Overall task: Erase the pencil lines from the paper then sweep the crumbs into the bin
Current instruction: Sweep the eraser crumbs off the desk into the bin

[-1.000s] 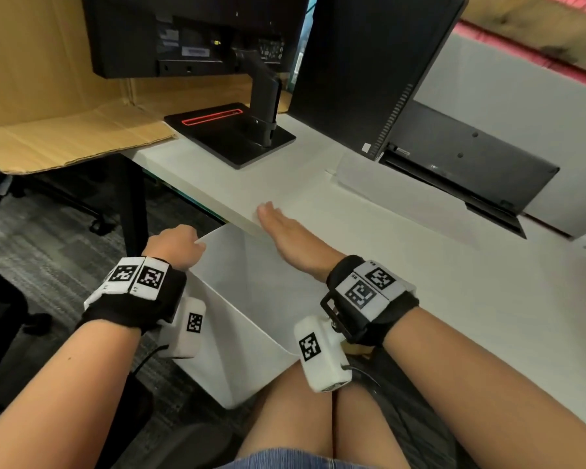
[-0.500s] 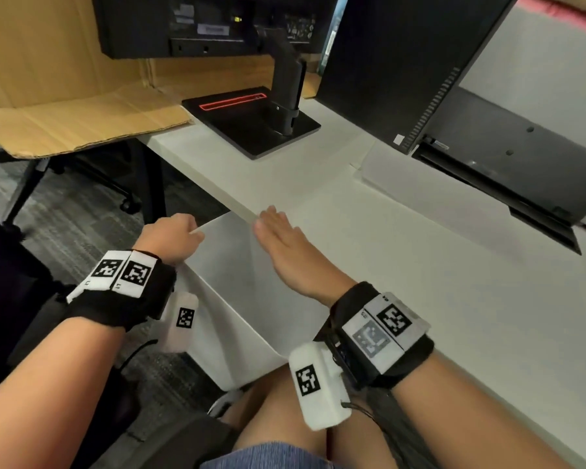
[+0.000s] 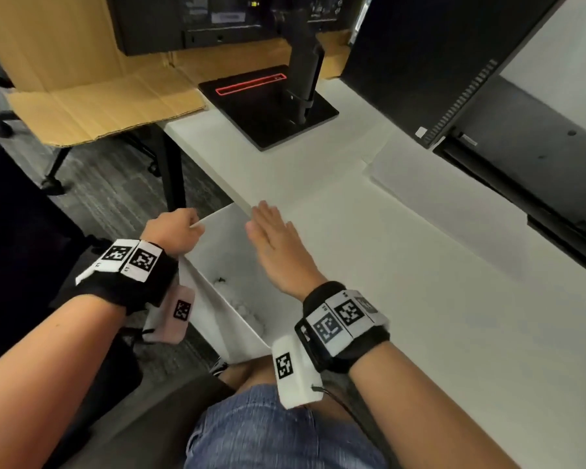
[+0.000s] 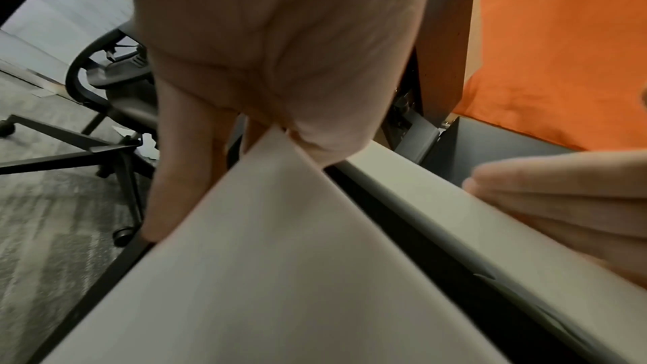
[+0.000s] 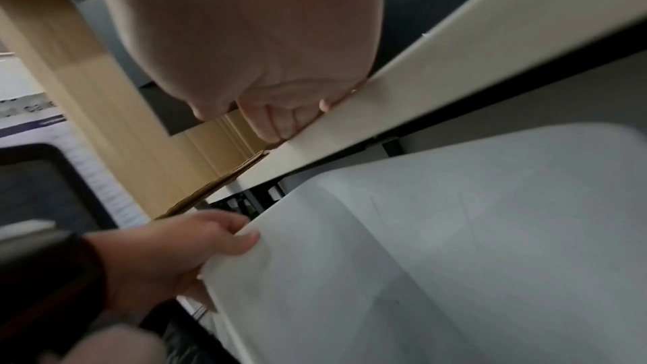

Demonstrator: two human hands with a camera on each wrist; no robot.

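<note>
The white bin (image 3: 217,319) sits just below the front edge of the white table (image 3: 437,299), with pale crumbs (image 3: 247,314) at its bottom. My left hand (image 3: 183,228) grips the bin's far-left rim corner; the left wrist view shows the thumb and fingers pinching the bin rim (image 4: 276,134). My right hand (image 3: 268,225) lies flat with straight fingers at the table edge, its palm over the bin's opening. In the right wrist view its fingertips (image 5: 280,123) touch the table edge (image 5: 455,60). A white sheet of paper (image 3: 413,184) lies farther back, by the monitors.
A monitor stand with a black base (image 3: 268,106) and a second black monitor (image 3: 437,62) stand at the back of the table. Brown cardboard (image 3: 99,110) lies to the left. An office chair (image 4: 105,93) stands on the grey carpet left of the bin.
The head view has moved closer and looks further down, so the bin's inside now shows. My left hand keeps its grip on the rim. My right hand stays flat at the table edge.
</note>
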